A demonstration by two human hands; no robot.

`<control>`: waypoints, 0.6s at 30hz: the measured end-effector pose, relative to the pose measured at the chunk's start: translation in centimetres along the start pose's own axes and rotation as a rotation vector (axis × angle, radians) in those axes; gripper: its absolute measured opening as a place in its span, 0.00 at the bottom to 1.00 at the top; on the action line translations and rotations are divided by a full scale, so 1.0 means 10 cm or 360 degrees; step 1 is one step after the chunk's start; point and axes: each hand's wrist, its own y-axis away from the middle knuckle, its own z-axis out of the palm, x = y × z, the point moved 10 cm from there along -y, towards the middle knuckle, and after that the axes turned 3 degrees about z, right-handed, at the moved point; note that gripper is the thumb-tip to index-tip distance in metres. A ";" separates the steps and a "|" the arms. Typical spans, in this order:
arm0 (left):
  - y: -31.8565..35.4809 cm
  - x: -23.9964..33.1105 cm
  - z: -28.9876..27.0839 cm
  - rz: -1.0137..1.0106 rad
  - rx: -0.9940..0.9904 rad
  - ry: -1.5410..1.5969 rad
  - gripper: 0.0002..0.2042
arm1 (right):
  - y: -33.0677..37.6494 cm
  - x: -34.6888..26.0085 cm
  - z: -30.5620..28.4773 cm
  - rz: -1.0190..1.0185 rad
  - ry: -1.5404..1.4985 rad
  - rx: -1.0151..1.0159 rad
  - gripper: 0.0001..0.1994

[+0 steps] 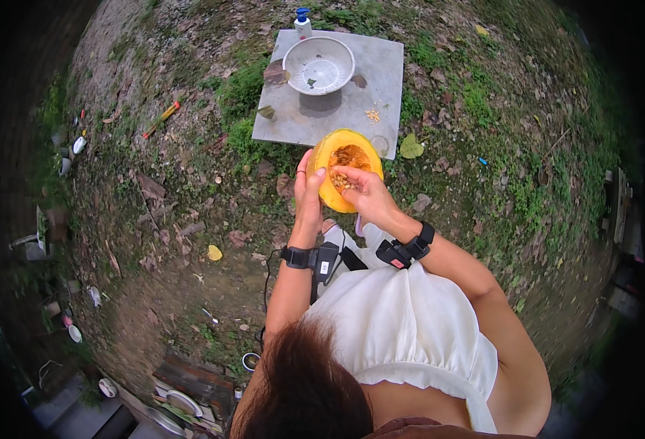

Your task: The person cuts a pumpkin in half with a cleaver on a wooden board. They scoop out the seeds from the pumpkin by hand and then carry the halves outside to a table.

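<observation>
Half a pumpkin [326,155], yellow-orange and cut open, is held up just in front of the low table's near edge, its hollow facing me. My left hand [309,192] grips it along the left side, thumb near the cut rim. Inside the hollow, stringy orange pulp surrounds pale seeds [342,183]. My right hand [368,197] reaches into it from the lower right, its fingers pinched together on seeds there; the exact fingertip contact is partly hidden.
A square grey table [381,73] bears a white plastic basket [330,67], dry leaves and a small pile of seeds [373,115]. A white bottle with a blue pump [302,24] stands at its far edge. Leaf-strewn ground with weeds surrounds it.
</observation>
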 end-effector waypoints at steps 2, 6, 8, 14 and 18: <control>0.00 0.00 0.02 -0.0018 0.0008 0.0028 0.34 | 0.00 -0.01 -0.01 -0.0006 0.0007 0.0004 0.23; 0.01 0.00 0.04 -0.0017 0.0027 -0.0006 0.34 | 0.01 -0.01 -0.01 0.0057 0.0029 -0.0001 0.24; 0.01 0.00 0.05 -0.0002 0.0036 -0.0070 0.34 | 0.02 -0.03 -0.05 -0.0051 -0.0022 0.0041 0.24; 0.04 0.02 0.04 0.0042 0.0107 -0.0149 0.33 | 0.00 -0.17 0.07 -0.0145 0.0159 -0.0036 0.22; 0.02 0.03 0.06 0.0035 0.0111 -0.0188 0.33 | -0.01 -0.17 -0.02 -0.0352 0.0167 0.0166 0.22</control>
